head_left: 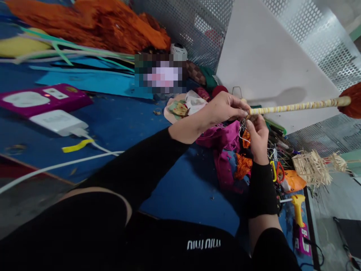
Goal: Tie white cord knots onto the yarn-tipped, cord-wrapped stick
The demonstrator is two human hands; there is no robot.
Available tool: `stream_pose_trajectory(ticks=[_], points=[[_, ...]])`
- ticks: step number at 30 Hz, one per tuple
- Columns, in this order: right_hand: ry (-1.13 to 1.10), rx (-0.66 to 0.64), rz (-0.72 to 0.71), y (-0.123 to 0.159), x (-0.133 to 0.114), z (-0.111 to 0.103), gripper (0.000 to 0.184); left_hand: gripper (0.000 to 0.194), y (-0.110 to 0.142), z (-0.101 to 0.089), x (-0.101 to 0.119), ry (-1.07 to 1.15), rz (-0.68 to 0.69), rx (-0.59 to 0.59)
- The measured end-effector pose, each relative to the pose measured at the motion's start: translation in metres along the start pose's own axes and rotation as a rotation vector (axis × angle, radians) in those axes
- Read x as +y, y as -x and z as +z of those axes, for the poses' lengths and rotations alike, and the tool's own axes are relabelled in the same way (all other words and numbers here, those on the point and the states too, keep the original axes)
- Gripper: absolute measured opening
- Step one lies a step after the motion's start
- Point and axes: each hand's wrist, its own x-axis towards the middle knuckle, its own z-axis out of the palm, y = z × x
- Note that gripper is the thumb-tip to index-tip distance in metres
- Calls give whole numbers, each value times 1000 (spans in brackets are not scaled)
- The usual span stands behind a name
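Note:
A long thin stick point(293, 107) wrapped in yellow and white bands runs to the right, with a rust-orange fluffy head point(351, 101) at its far end. My left hand point(224, 108) pinches its near end between thumb and fingers. Just below that end, my right hand point(258, 135) has its thumb and fingers closed around the stick; part of its grip is hidden. Under the hands lie a loose white thread point(243, 134) and magenta cloth point(222, 137). Orange yarn point(243, 165) rests beside the right wrist.
On the blue table point(180, 192) are a purple power strip point(56, 98), a white charger point(58, 122) and its cable. Orange fabric point(93, 24) is heaped at the back left. Scissors point(278, 171), a yellow glue gun point(298, 209) and bundled sticks point(311, 169) stand right.

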Motion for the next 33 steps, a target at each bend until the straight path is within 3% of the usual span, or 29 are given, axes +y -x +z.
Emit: stream_pose_trajectory(ticks=[3,7,11,15,18,23,28,30,33], points=[[51,44,1,5,-6,2,35,25,-2,2,-3,30,2,14],[53,238,-248,10,-18,3,36,24,-7,6,-11,31,12,43],[-257,177,-323,10,-18,19,40,23,-11,12,-19,-50,79,23],[-409,173,-244,11,-18,26,45,23,-8,19,-21,-364,94,119],[-357,222,-206,19,-29,24,45,21,-2,23,-18,-486,59,142],[-182,202,-241,26,-48,20,46,23,1,23,-15,-428,116,73],[90,220,-393,17,-48,1,39,24,4,24,-11,-645,93,100],[191,260,-383,14,-47,-6,37,25,6,26,-10,-716,84,79],[152,249,-304,13,-43,-10,36,26,9,28,-10,-767,82,19]])
